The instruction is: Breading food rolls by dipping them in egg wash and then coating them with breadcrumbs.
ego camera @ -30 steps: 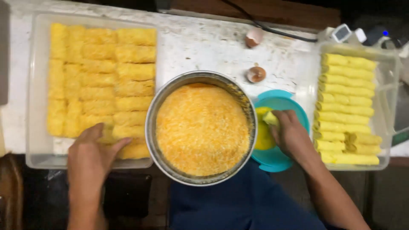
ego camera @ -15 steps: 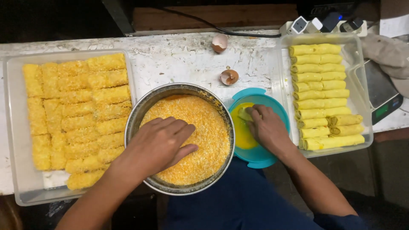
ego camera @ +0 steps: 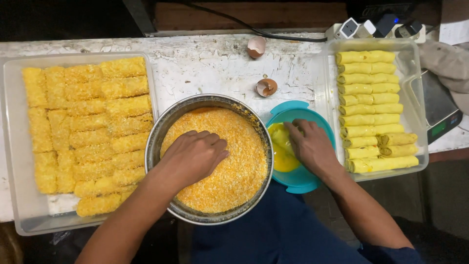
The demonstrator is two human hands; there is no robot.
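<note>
Barely shifting since half a second ago, I'm keeping my left hand (ego camera: 193, 156) curled, grip contents unclear, on crumbs in the metal bowl (ego camera: 161, 132); at three o'clock, right hand (ego camera: 312, 146) is dipping into the teal egg bowl (ego camera: 298, 110), grip hidden.

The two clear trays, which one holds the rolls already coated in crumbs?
The left tray, beside the left hand; its rolls look rough and crumbed, unlike the right tray's smooth ones.

Two broken eggshells on the worn white tabletop (ego camera: 215, 68): one (ego camera: 256, 46) at the top centre edge, the other (ego camera: 266, 87) just below it. Kitchen scale (ego camera: 439, 110) at the right edge, a grey cloth (ego camera: 447, 61) lying over its upper part. Power strip with plugs (ego camera: 376, 27) top right, black cable (ego camera: 234, 22) running left along the top.
</note>
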